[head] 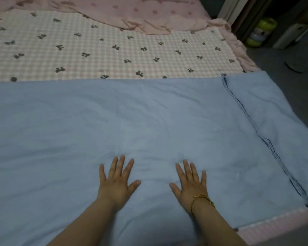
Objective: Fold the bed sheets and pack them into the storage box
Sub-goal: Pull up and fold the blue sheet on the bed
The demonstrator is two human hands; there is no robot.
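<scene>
A light blue bed sheet [149, 112] lies spread flat across the near half of the bed, with a dark stitched seam running down its right side. My left hand [116, 181] rests palm down on the sheet near the front, fingers straight and spread. My right hand [191, 183], with a gold and red bracelet on its wrist, presses flat on the sheet a short way to the right, fingers also spread. Neither hand grips the fabric. No storage box is in view.
Beyond the blue sheet lies a pink checked bed cover [114, 50] with dark bow prints. A crumpled pink dotted blanket [140, 13] sits at the far edge. Right of the bed is grey floor [283, 68], with stacked green and pastel containers [261, 32] by a dark shelf.
</scene>
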